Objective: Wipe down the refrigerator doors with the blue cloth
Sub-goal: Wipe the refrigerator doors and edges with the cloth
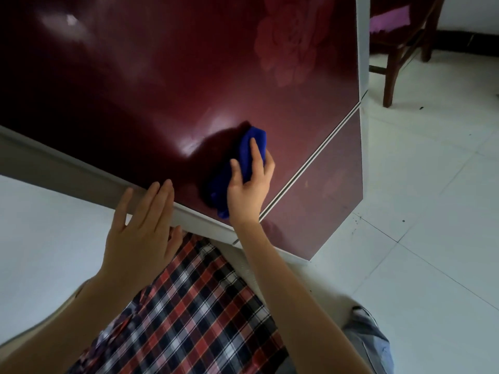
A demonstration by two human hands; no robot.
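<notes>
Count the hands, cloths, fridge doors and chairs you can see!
Hands: 2, left hand, right hand
Cloths: 1, blue cloth
Fridge doors: 2, upper door, lower door
Chairs: 1, wooden chair
Total: 6

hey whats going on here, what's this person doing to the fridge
A person is wiping a dark red fridge. The right hand grips a blue cloth and holds it against the upper door, low down near the seam with the lower door. The left hand rests open, fingers straight, on the fridge's grey side edge. A wooden chair stands on the tiled floor beyond.
</notes>
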